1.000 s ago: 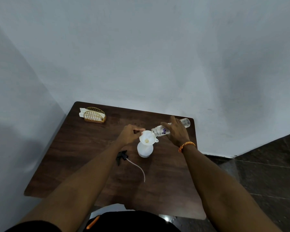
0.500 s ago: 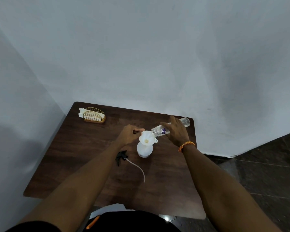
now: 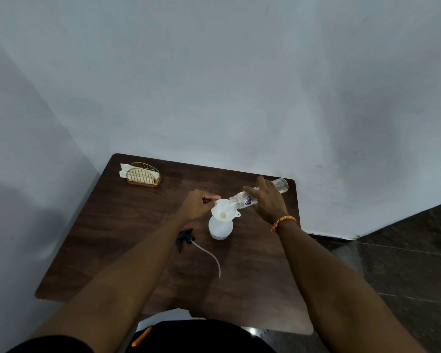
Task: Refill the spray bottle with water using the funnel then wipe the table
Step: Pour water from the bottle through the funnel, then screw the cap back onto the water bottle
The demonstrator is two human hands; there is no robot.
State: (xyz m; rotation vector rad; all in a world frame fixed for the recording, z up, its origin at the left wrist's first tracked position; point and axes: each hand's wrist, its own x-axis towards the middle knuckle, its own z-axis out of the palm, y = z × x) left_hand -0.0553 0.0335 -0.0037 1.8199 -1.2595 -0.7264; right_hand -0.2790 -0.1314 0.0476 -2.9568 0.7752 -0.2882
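Currently the spray bottle (image 3: 220,227) stands upright near the table (image 3: 117,240) centre, the white funnel (image 3: 223,214) seated in its neck. The left hand (image 3: 195,206) pinches the funnel rim on its left side. The right hand (image 3: 267,200) is closed around the water bottle (image 3: 242,200), whose long axis runs nearly level from upper right, mouth over the funnel bowl. The removed spray head (image 3: 185,239) lies just left of the bottle.

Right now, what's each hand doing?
Left hand: closed, pinching the funnel rim.
Right hand: closed, holding the water bottle tipped.
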